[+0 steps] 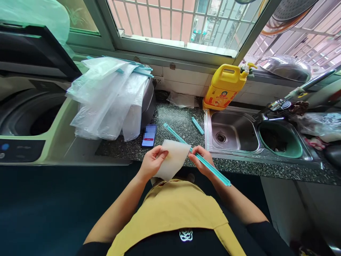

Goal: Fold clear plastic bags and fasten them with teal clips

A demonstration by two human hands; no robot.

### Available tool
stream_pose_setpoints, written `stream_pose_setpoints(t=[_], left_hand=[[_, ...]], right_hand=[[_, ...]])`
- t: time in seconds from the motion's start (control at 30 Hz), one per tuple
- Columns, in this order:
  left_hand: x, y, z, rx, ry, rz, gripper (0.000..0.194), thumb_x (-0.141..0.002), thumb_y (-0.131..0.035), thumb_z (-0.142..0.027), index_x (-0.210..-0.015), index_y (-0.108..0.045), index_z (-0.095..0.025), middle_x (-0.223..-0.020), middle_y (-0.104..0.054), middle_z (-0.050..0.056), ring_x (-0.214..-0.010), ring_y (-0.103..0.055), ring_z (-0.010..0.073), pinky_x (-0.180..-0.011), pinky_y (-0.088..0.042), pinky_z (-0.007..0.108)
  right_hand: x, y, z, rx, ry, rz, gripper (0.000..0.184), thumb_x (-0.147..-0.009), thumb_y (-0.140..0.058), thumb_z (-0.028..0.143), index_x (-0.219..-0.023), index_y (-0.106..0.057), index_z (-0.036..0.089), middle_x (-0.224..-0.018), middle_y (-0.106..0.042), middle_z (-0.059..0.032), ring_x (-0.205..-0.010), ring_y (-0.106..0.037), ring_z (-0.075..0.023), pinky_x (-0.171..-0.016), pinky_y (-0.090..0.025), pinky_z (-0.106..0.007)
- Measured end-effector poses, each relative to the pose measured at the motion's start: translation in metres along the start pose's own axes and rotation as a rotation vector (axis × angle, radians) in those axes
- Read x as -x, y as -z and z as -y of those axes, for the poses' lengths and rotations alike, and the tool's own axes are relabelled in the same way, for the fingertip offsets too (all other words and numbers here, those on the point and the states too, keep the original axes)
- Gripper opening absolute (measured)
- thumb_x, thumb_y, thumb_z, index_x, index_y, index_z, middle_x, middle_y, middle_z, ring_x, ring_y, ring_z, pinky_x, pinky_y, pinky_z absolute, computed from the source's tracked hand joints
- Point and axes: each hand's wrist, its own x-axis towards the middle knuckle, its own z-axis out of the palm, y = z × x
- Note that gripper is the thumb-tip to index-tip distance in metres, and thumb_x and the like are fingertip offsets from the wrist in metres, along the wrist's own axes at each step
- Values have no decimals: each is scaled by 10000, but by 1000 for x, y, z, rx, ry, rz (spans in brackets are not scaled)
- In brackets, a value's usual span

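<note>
In front of my apron, my left hand (153,161) pinches the left edge of a small whitish, translucent plastic sheet (174,156), thumb on top. My right hand (201,158) grips a long teal plastic strip (213,170) where it meets the sheet's right edge. This strip slants from the counter down past my right wrist. Whether it is clamped onto the sheet I cannot tell. A short teal strip (197,126) lies on the counter beside the sink. To the left is a pile of translucent plastic bags (106,96), with more teal strips (138,67) along its back edge.
A phone (149,136) lies on the speckled counter (173,113). Right of it stand a yellow jug (223,89) and a steel sink (234,131), with a green basin (279,138) in its second bowl. An open-lidded washing machine (55,138) is at left, below a barred window (170,21).
</note>
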Motion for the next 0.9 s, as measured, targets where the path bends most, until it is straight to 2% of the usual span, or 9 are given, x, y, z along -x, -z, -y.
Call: stream_pose_setpoints(t=[0.1,0.23,0.47,0.7,0.9], left_hand=[[-2,3,-4,-50,-19,25,285,-719,-671,-426,-684,-631,-146,-637,-548,-6,-591,-464,105,-538,-385,197],[-5,-2,-10,-18,0,58,287,-702,-685,-430,-715,-671,-144,-657,-583,5,-594,-486,111,-545,-401,205],[-8,-9,-12,67,85,-15,338,-611,-753,-461,-679,-680,-138,-627,-616,14,-559,-503,113,-526,-398,209],[-5,-13,-2,216,134,-116,354,-594,-777,-458,-679,-651,-138,-623,-623,-8,-554,-524,99,-548,-410,202],[-7,-19,-2,310,173,-108,412,-565,-788,-492,-726,-667,-132,-657,-671,18,-604,-583,130,-608,-465,235]], right_hand=[[-1,7,0,85,66,-44,295,-749,-606,408,-604,-455,201,-565,-459,35,-520,-385,-95,-489,-317,-224],[1,2,2,34,81,-38,338,-715,-638,404,-588,-389,213,-526,-398,63,-469,-309,-78,-456,-275,-223],[4,-12,-1,-1,136,-155,363,-793,-556,331,-541,-321,217,-538,-373,50,-508,-332,-89,-500,-288,-242],[3,-11,-4,-41,156,-170,356,-795,-557,313,-545,-323,217,-564,-391,42,-524,-353,-92,-511,-303,-242],[4,-7,-4,24,164,-118,345,-787,-555,288,-537,-329,213,-555,-378,47,-511,-344,-87,-503,-303,-237]])
